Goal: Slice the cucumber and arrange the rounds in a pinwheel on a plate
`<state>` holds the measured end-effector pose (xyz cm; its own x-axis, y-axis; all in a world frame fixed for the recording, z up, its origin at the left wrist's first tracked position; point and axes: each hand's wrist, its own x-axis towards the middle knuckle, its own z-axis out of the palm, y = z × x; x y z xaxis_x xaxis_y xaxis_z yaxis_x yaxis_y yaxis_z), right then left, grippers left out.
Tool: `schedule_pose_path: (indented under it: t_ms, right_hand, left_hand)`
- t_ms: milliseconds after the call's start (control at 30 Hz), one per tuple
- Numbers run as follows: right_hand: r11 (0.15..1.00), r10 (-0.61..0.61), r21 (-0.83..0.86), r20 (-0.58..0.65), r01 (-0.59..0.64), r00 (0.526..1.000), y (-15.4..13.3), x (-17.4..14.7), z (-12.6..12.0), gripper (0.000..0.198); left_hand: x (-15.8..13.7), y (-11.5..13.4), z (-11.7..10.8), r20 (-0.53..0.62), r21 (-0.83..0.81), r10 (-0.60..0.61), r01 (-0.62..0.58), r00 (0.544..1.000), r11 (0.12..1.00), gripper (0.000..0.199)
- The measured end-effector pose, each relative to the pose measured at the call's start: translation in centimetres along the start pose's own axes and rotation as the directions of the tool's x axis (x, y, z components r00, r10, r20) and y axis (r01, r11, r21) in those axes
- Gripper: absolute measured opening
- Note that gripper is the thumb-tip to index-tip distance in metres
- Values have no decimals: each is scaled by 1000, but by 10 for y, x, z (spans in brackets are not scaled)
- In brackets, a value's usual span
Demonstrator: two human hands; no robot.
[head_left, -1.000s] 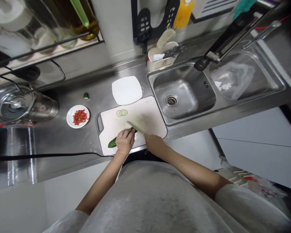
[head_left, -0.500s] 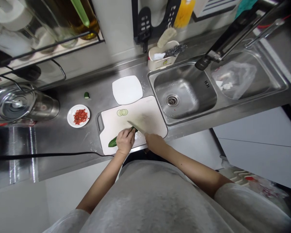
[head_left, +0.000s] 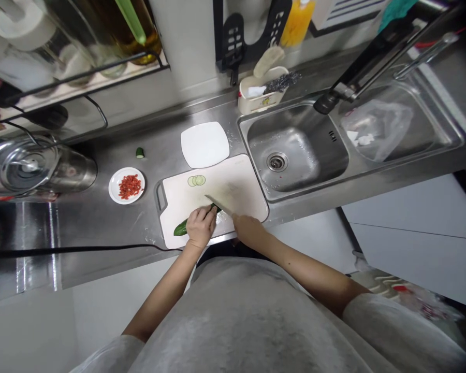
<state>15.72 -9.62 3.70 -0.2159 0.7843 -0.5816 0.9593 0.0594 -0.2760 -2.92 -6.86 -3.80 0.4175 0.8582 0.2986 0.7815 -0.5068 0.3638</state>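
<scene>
Left hand (head_left: pixel 201 226) on long green cucumber (head_left: pixel 180 228); thin knife (head_left: pixel 221 206), seemingly metal

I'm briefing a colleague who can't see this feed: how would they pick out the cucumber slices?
Start at the metal sink; the white cutting board lies just to its left. Near the board's far edge, by the square white plate, is a short overlapping row of cucumber slices. They are flat, pale rounds, unlike the long dark green cucumber under the left hand.
</scene>
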Motion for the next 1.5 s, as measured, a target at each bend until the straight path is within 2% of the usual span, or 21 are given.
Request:
schedule_pose_path:
  t_ms: [333, 533, 800, 1000, 1133, 1167, 1233, 1267, 1333, 1400, 1500]
  right_hand:
    - [999, 40, 2, 28, -40, 999, 1, 3, 11, 23]
    - [999, 48, -4, 32, -48, 998, 4, -1, 4, 26]
    - [995, 78, -49, -172, -88, 982, 28, -22, -8, 35]
    - [988, 60, -128, -212, -89, 975, 39, -31, -13, 50]
    - [985, 40, -155, -248, -80, 968, 44, -35, -12, 51]
    - [984, 34, -163, -250, -77, 968, 44, -35, -12, 52]
    - [981, 21, -181, -241, -66, 970, 46, -36, -14, 52]
    - [980, 13, -191, -236, -59, 972, 46, -37, -15, 52]
    - [977, -2, -209, -224, -46, 975, 46, -37, -17, 52]
    - [974, -15, -224, -221, -36, 975, 47, -38, -18, 52]
    - [970, -31, -243, -236, -28, 971, 48, -38, -18, 52]
  left_hand:
    - [2, 3, -3, 18, -8, -28, 28, 999, 1000, 25]
    - [5, 6, -7, -2, 0, -42, 42, 999, 999, 23]
    - [17, 11, -25, 21, 28, -165, 164, 986, 986, 20]
    - [22, 4, -29, 56, -24, -258, 260, 964, 965, 25]
    - [23, 7, -36, -38, -75, -300, 297, 953, 952, 31]
    - [25, 10, -40, -64, -75, -282, 277, 957, 958, 31]
    - [30, 18, -47, -54, -56, -161, 158, 985, 986, 33]
    - [33, 22, -50, -7, -46, -64, 64, 998, 997, 36]
    - [39, 29, -54, 82, -23, 78, -77, 994, 997, 41]
    - [44, 33, -54, 126, 5, 126, -127, 984, 992, 40]
    - [46, 33, -49, 131, 10, 147, -149, 980, 989, 30]
